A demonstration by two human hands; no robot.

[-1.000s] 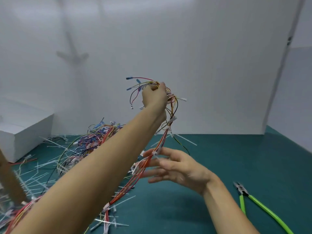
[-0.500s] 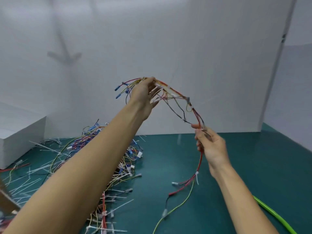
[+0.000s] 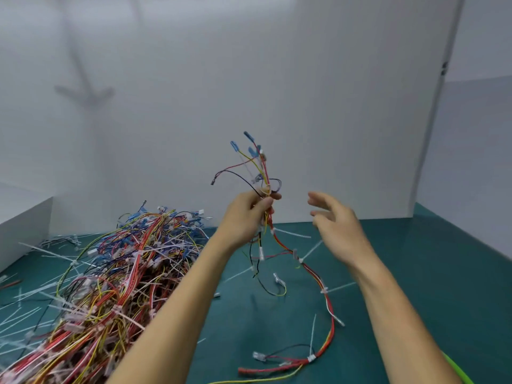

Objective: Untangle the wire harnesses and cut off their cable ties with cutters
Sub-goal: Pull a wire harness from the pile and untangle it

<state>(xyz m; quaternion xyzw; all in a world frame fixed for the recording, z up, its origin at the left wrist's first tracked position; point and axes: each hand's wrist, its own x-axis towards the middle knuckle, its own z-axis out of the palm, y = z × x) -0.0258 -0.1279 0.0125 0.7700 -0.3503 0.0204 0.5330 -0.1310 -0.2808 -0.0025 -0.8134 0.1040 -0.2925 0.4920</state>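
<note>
Right of the held harness [image 3: 323,290], the right hand [image 3: 336,231] is motion-blurred, and only a sliver of green cutter handle [image 3: 457,371] shows beside the forearm, cut by the bottom edge. Left of the harness, the wire pile [image 3: 110,286] runs off-frame.

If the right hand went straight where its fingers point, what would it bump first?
Probably the wire harness gripped by the left hand. The right hand points toward it across a gap, though depth is unclear.
</note>
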